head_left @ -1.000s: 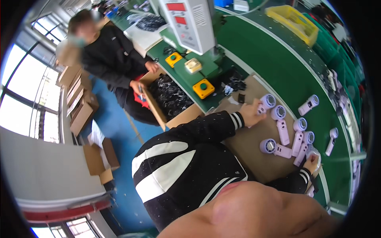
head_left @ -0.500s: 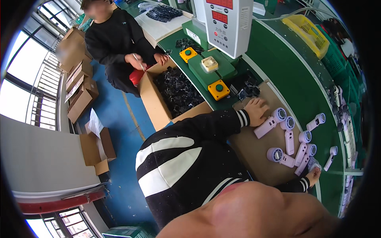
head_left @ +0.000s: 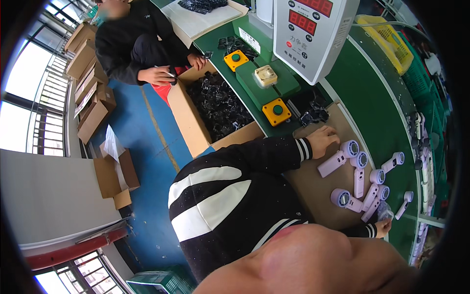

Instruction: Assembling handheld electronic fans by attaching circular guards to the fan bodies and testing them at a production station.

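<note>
My left hand (head_left: 322,141) lies on the brown mat (head_left: 318,181) with its fingers stretched out and nothing in them. Close beside it is a lilac handheld fan (head_left: 333,164) with a round head. My right hand (head_left: 383,228) is lower down at the mat's edge, its fingers closed on a crumpled clear plastic bag (head_left: 385,210). Several more lilac fans lie between my hands, among them one with its round head (head_left: 340,197) toward me and another fan (head_left: 359,181) lying lengthwise. A fan (head_left: 404,205) lies on the green belt beyond my right hand.
Black small parts (head_left: 313,113) lie above my left hand. A green press fixture (head_left: 267,85) with yellow button boxes (head_left: 276,112) stands by a white control box (head_left: 313,39). A cardboard box (head_left: 191,122) holds many black parts; a co-worker (head_left: 137,54) sits beside it.
The view has shifted slightly. My left hand's fingers have drawn closer together. My right hand stays with the plastic bag. The co-worker's hand with a thin tool has moved toward the lower left.
</note>
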The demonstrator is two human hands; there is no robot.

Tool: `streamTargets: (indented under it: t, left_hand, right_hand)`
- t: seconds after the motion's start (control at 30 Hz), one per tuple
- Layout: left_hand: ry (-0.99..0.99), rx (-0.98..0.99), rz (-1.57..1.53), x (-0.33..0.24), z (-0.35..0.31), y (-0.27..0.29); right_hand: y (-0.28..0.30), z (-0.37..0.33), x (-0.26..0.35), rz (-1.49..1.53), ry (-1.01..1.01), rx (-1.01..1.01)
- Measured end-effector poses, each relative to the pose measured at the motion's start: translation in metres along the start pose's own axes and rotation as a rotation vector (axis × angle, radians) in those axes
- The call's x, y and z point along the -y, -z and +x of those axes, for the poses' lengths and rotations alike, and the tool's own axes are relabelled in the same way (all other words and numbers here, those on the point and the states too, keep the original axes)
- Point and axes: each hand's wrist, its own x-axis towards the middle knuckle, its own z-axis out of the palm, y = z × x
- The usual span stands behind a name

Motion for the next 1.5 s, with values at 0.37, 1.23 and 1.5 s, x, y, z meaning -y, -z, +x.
streamTargets:
  t: [0.37, 1.23, 1.5]
  left_hand:
    - [0.116, -0.115, -0.232, -0.001, 0.006, 0.000]
    - [0.132, -0.139, -0.364, 0.007, 0.012, 0.016]
    - [0.250, 0.017, -0.543, 0.000, 0.008, 0.016]
  right_hand:
    - [-0.017, 0.003, 0.019, 0.378, -0.089, -0.050]
    - [0.001, -0.146, 0.263, 1.217, -0.282, 0.636]
    - [-0.007, -0.224, 0.272, 0.758, 0.017, 0.760]
